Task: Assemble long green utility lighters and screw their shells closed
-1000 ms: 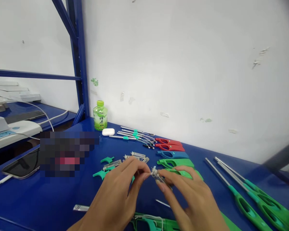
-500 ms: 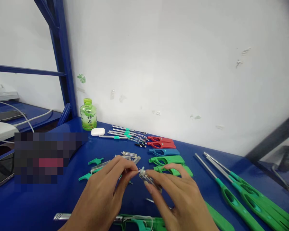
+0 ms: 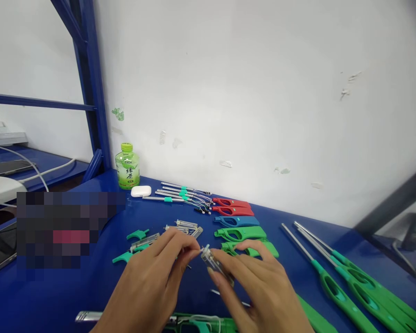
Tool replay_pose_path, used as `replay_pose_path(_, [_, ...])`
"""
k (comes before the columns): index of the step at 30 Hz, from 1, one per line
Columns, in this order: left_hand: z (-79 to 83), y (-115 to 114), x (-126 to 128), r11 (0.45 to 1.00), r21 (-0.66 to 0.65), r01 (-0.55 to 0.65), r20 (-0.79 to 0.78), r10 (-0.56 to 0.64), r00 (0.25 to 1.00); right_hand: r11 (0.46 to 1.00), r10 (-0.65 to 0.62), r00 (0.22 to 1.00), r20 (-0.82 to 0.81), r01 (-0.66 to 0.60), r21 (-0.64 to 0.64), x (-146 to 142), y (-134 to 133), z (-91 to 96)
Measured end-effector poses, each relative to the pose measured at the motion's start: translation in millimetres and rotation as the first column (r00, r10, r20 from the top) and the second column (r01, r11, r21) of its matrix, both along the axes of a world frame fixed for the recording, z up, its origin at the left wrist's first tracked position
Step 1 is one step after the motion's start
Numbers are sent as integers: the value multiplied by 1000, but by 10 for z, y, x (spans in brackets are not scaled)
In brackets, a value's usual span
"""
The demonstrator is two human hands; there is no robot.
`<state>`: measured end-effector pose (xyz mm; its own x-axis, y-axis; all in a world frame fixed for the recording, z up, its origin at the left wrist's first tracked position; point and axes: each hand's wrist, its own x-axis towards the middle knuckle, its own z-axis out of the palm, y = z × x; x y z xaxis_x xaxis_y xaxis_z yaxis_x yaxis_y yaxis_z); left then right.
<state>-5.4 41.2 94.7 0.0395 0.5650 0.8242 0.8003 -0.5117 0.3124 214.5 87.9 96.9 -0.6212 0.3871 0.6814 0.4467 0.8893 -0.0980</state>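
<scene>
Between the thumb and fingers of my right hand (image 3: 260, 282) is a clear lighter fuel tank (image 3: 213, 262), tilted with its valve end up to the left. My left hand (image 3: 152, 273) pinches a thin white piece at that valve; its exact shape is too small to tell. Below my hands lies a green lighter body (image 3: 229, 325) with a metal tube (image 3: 88, 316) and a white wire, partly covered by my left wrist. Behind my left hand are several more clear tanks (image 3: 187, 225) and teal triggers (image 3: 137, 234).
Several metal tubes (image 3: 175, 187) with wires lie near the wall. Red (image 3: 232, 211), blue (image 3: 241, 221) and green handle shells (image 3: 246, 232) form a column. Long green lighters (image 3: 346, 296) lie at right. A green tea bottle (image 3: 127, 169) and white case (image 3: 141, 191) stand at the back left.
Both hands stay almost in place, fingertips still meeting at the tank's valve end. The tank has shifted very slightly; the view has moved a little.
</scene>
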Motion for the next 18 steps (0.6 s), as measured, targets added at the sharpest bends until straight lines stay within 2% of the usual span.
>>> replay_pose_path(7, [-24, -15, -3, 1000, 18, -22, -83, 23, 996, 998, 15, 999, -35, -18, -62, 11, -34, -9])
replay_pose_path(10, [-29, -40, -10, 998, 38, -51, -108, 55, 993, 994, 62, 998, -33, -65, -91, -8, -25, 8])
replay_pose_path(13, [-47, -48, -6, 995, 66, -72, -117, 79, 990, 989, 112, 993, -44, -116, -91, -37, -12, 42])
replay_pose_path(18, [-83, -20, 19, 991, 100, -86, -103, 96, 990, 988, 118, 993, -23, -120, -98, -58, -25, 76])
